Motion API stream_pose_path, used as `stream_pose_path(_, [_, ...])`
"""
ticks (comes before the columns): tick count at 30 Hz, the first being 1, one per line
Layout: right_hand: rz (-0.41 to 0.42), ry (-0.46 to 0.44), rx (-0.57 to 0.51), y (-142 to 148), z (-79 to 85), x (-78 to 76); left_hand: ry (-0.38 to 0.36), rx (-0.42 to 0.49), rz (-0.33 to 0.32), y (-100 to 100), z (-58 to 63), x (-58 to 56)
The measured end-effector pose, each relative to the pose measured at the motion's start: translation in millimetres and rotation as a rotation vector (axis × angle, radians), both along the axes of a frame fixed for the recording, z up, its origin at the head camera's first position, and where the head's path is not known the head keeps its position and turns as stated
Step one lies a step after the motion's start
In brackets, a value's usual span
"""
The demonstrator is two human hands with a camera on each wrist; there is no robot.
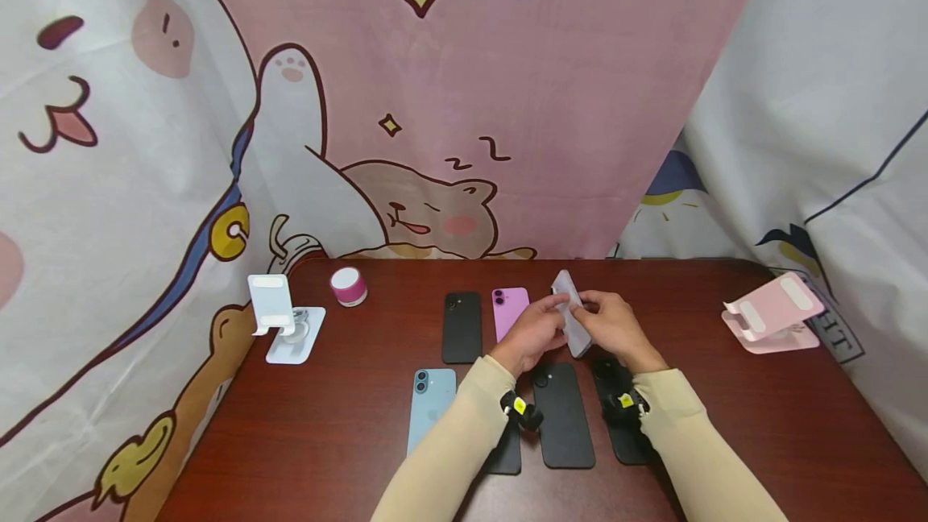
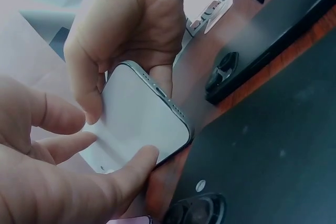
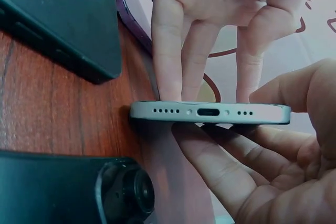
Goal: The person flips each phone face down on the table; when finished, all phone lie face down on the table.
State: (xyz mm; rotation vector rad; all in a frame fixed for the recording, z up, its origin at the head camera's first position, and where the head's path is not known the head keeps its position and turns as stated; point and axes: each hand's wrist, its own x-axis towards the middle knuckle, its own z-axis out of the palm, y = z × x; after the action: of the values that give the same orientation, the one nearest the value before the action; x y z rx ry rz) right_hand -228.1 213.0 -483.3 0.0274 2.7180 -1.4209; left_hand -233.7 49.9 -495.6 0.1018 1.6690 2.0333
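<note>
A pale-backed phone (image 1: pixel 577 337) is held tilted above the far middle of the table. My right hand (image 1: pixel 616 330) grips it by its side edge, thumb on one face and fingers behind. My left hand (image 1: pixel 532 335) touches the pale face with extended fingertips; in the right wrist view these left fingers (image 3: pixel 168 51) come down straight onto it. The phone's bottom edge (image 3: pixel 210 113) shows a charging port and speaker holes. Beneath my hands lie a black phone (image 1: pixel 564 417) and another dark phone (image 1: pixel 619 433), partly covered by my right wrist.
A black phone (image 1: pixel 461 329), a pink phone (image 1: pixel 509 309) and a light blue phone (image 1: pixel 429 403) lie on the table (image 1: pixel 326 433). My left sleeve partly hides one more dark phone (image 1: pixel 509 453). A white stand (image 1: pixel 270 302), a pink-and-white round container (image 1: pixel 349 288) and a pink stand (image 1: pixel 779 308) stand farther out.
</note>
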Motion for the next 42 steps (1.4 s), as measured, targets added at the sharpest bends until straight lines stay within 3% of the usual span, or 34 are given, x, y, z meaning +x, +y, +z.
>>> stream_pose_path(5, [-0.02, 0.001, -0.033, 0, 5.6, 4.4, 0.04, -0.032, 0.009, -5, 0.0, 0.9])
stream_pose_path(8, [-0.039, 0.018, -0.066, 0, 11.1, 8.6, 0.053, -0.037, 0.065, -12, -0.7, 2.0])
stream_pose_path(12, [-0.047, 0.058, -0.109, 0, 20.6, 14.1, 0.005, 0.009, 0.131, -22, -0.3, 3.2])
stream_pose_path(17, [-0.035, 0.097, -0.16, -4, 29.1, 18.5, -0.063, 0.084, 0.076, -29, 2.0, 4.2])
stream_pose_path(22, [-0.028, 0.102, -0.191, -8, 33.4, 20.2, -0.055, 0.113, 0.036, -32, 5.3, 6.4])
stream_pose_path(32, [-0.026, 0.083, -0.228, -3, 31.1, 18.6, -0.04, 0.112, 0.039, -33, 7.2, 4.5])
stream_pose_path(42, [-0.05, 0.001, -0.229, 13, 19.4, 12.2, -0.036, 0.071, 0.07, -29, 7.1, 2.7])
